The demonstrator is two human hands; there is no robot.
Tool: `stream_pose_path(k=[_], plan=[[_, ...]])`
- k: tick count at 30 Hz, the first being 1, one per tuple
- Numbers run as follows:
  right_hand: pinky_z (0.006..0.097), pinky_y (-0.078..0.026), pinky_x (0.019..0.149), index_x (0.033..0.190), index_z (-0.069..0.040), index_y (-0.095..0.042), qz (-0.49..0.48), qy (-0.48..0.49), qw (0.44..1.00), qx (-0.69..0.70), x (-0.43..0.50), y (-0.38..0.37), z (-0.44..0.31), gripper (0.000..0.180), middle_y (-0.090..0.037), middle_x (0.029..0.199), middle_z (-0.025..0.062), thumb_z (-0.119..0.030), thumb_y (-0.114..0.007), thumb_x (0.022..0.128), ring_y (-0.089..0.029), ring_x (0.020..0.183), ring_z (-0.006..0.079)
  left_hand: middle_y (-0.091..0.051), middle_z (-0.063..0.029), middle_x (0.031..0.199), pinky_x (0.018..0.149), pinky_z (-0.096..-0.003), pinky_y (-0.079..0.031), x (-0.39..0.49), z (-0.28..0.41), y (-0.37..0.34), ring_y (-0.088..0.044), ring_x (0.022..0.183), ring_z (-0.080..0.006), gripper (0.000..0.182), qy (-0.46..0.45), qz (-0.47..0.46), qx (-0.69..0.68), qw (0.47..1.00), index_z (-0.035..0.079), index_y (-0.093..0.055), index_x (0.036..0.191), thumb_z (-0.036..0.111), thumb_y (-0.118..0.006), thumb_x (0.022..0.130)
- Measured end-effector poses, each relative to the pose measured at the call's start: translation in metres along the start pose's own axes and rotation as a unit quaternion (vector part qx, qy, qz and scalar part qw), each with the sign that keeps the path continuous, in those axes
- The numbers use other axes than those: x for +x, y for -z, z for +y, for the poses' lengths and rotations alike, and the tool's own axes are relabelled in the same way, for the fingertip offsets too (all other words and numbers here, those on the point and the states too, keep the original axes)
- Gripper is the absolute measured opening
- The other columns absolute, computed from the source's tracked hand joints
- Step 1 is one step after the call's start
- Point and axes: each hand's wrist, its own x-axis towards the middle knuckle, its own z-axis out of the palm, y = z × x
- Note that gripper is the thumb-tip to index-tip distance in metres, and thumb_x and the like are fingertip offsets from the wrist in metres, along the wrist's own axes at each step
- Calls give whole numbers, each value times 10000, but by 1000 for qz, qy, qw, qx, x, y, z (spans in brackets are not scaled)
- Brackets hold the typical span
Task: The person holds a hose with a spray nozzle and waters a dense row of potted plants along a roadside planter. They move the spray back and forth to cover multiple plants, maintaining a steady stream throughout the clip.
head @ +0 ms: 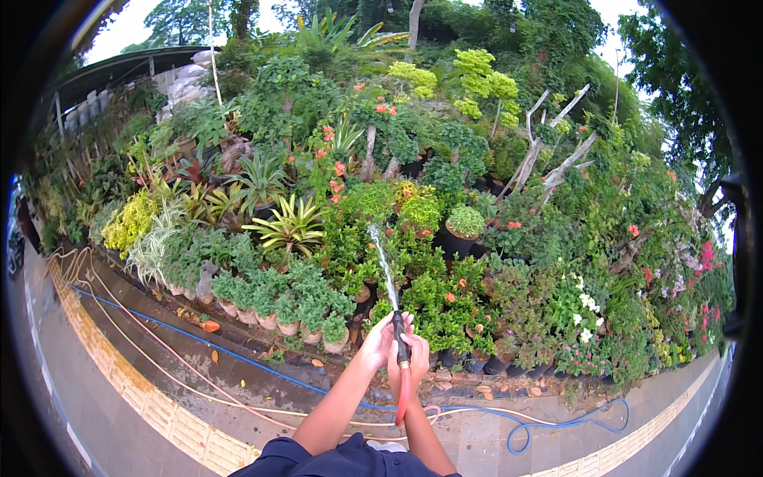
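A black hose nozzle (402,340) points away from me, with a brass-coloured fitting joining it to a red hose (404,390). My right hand (412,358) is closed around the nozzle's lower body. Near the nozzle's front end, my left hand (381,341) holds it from the left side, fingers around the tip. A jet of water (385,265) leaves the nozzle towards leafy shrubs in the middle of the plant bed. Beyond the jet stand a rounded green plant (366,201) and a mottled round plant in a black pot (458,243).
Small bluish-green shrubs in pots (288,328) line the bed's front edge. A blue hose (226,347) and pale hoses (179,381) lie across the pavement between me and the bed. Yellow tactile paving (161,411) runs along the walkway. Bare branches (530,158) rise at the right.
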Motion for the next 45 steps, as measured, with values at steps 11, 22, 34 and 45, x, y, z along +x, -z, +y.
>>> stream_pose_path(k=[11, 22, 34, 45], plan=[[410, -414, 824, 923, -23, -587, -8, -15, 1000, 9, -8, -1, -6, 233, -568, 934, 163, -107, -674, 723, -549, 889, 329, -633, -91, 874, 757, -306, -511, -14, 7, 3, -603, 838, -197, 307, -22, 52, 44, 997, 18, -605, 947, 312, -618, 861], [400, -410, 809, 916, -30, -596, -13, 14, 999, -31, -6, 3, -18, 225, -581, 938, 150, -117, -671, 723, -548, 885, 317, -606, -83, 851, 729, -300, -505, -25, 8, -5, -588, 792, -190, 348, 8, 30, 59, 998, 35, -580, 961, 357, -633, 841], [400, -406, 786, 919, -40, -592, -23, 8, 1000, -16, -3, 3, -21, 227, -580, 932, 152, -128, -664, 722, -550, 877, 316, -600, -104, 858, 704, -317, -518, -27, 9, -4, -593, 767, -193, 328, -14, 53, 64, 996, 46, -579, 910, 354, -655, 828], [400, -407, 797, 909, -42, -596, -37, 6, 999, -21, 5, 3, -23, 232, -581, 946, 136, -142, -670, 713, -546, 882, 313, -609, -73, 862, 767, -332, -501, -25, 10, -3, -595, 805, -187, 341, 6, 61, 44, 997, 47, -586, 933, 365, -653, 831]])
